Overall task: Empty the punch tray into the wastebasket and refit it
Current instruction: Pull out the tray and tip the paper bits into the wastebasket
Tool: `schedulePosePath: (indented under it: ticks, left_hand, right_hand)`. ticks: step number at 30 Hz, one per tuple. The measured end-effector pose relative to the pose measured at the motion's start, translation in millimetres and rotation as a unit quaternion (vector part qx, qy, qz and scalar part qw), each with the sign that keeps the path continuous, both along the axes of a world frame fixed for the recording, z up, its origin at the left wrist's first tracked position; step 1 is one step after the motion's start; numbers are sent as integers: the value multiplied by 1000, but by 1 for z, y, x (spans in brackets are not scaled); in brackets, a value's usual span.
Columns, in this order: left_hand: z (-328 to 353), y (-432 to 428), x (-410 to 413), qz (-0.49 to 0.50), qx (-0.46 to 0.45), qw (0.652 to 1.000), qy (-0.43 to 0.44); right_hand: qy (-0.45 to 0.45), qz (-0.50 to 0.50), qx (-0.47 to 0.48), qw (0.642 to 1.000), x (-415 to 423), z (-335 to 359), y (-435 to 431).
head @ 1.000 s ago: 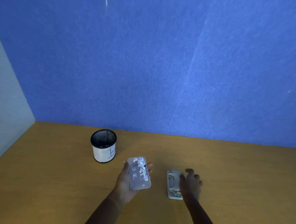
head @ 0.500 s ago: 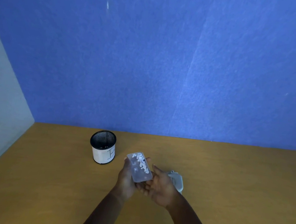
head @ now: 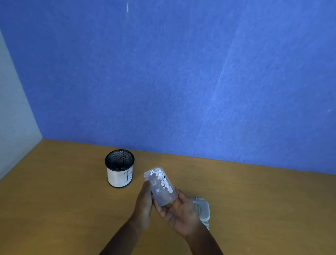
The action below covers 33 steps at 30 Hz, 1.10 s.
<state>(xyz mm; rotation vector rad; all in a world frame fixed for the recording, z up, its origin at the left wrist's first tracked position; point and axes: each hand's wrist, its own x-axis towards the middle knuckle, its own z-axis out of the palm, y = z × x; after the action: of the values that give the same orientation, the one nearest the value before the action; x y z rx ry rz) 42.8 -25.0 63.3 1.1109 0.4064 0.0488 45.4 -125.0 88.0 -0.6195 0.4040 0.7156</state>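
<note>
**Inspector:** Where the forearms enter at the near edge, both reach forward over the bench [head: 50, 208]. The left hand [head: 144, 206] grips the punch tray [head: 162, 187] along its left side, fingers curled round the edge. The right hand [head: 178, 213] cups the tray's near end from beneath, palm up, fingers closed loosely under it.

**Clerk:** And the tray itself?

**Inspector:** Held off the bench, open face up, far end tilted toward the wastebasket. Paper chads [head: 161, 178] lie loose in it, bunched toward the far end. Not yet emptied.

**Clerk:** The punch?

**Inspector:** The punch body [head: 203, 211] lies on the bench just behind the right hand, partly hidden.

**Clerk:** Farther out?

**Inspector:** The wastebasket [head: 119, 172], a small mesh cup with a white sleeve, stands upright to the left, near the tray but not under it.

**Clerk:** Risks?

**Inspector:** In my judgement, the mouth is narrow. Tipping before the tray's end is over the rim would scatter chads on the bench. A knock could topple the light cup.
</note>
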Motion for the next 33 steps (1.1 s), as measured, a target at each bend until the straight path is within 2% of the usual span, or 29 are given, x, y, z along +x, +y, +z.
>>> schedulePosePath:
  ticks: [2, 4, 7, 9, 11, 16, 20, 33]
  left_hand:
    - [2, 3, 2, 55, 61, 997, -1]
    - [-1, 12, 3, 149, 143, 978, 3]
    - [-8, 34, 3, 278, 300, 912, 22]
    - [-11, 50, 4, 291, 376, 879, 26]
    - [-14, 65, 7, 266, 408, 873, 28]
    - [-23, 95, 22, 176, 445, 877, 38]
    - [-33, 109, 31, 146, 421, 894, 40]
    - [-45, 106, 48, 188, 374, 908, -11]
  right_hand:
    - [7, 2, -3, 1000, 3, 1, 2]
    - [12, 2, -5, 1000, 8, 2, 4]
    - [18, 6, -12, 1000, 15, 5, 9]
    - [19, 8, -20, 1000, 20, 6, 13]
    - [20, 8, -26, 999, 24, 8, 18]
    - [22, 13, -34, 999, 34, 9, 33]
    - [28, 16, -41, 999, 42, 8, 44]
    - [26, 36, -91, 995, 70, 10, 65]
